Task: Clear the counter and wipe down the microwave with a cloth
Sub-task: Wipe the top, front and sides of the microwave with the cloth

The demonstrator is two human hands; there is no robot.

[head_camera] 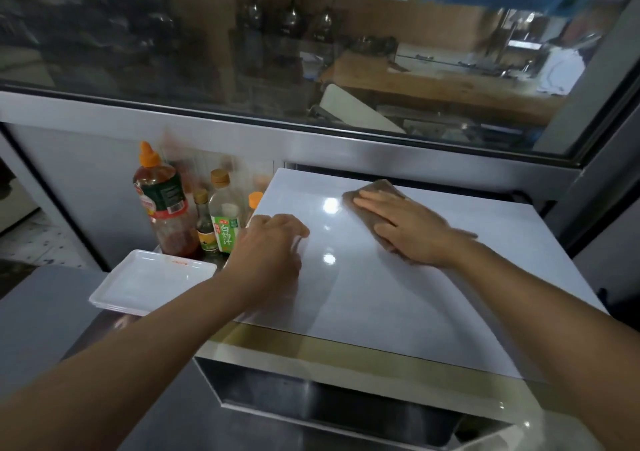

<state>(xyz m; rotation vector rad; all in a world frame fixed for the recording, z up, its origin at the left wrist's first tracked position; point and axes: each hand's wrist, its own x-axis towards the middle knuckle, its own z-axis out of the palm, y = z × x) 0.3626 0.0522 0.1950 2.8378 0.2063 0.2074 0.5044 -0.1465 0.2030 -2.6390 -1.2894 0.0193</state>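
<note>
The white microwave (398, 305) fills the middle of the view, its glossy top facing me. A brown cloth (381, 190) lies flat on the far part of that top. My right hand (408, 225) presses on the cloth with straight fingers pointing left. My left hand (270, 246) rests at the microwave's left edge, fingers curled over the side; I cannot see whether it holds anything.
Left of the microwave stand several sauce bottles: a tall orange-capped one (162, 201) and a green-labelled one (225, 222). White trays (149, 280) are stacked on the steel counter (38, 315). A glass window (311, 52) runs behind.
</note>
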